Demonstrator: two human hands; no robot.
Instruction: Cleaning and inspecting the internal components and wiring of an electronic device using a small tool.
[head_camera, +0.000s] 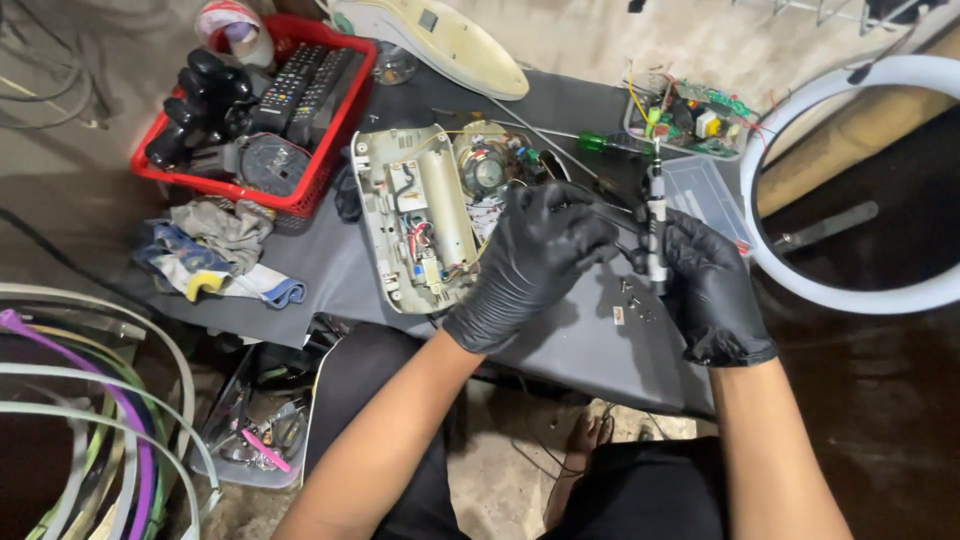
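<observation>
- Head view, looking down at a dark work table (590, 350) with a lot of clutter on it.
- Packaging-wise: a red plastic basket (340, 130) sits at the top left, stuffed with black remote controls (300, 85) and other dark gear. Roll of tape (232, 25) pokes up right behind it.
- A clear plastic box (705, 190) lies flat at the right side of the table, just past the right hand. Can't make out what's inside.
- No readable labels, everything's too small or blurred.
- A bare circuit board (700, 118) with coloured wires sits near the top right, and a screwdriver with a green handle (600, 142) lies just left of it.
- Left hand (530, 265), black glove: fingers curled in fairly tight, bunched over the right edge of the opened grey device (420, 215), the one with the tube and round speaker showing. Looks like it's touching it or pinching something small there, but I can't tell what.
- Right hand (710, 285), also black-gloved: fingers wrapped closed around a slim grey pen-shaped tool (656, 225), held upright, tip up.
- The two hands are close together, nearly touching, in the middle of the table.
- Crumpled rags (220, 250) lie left of the device, and a white ring lamp (860, 180) fills the right edge.
</observation>
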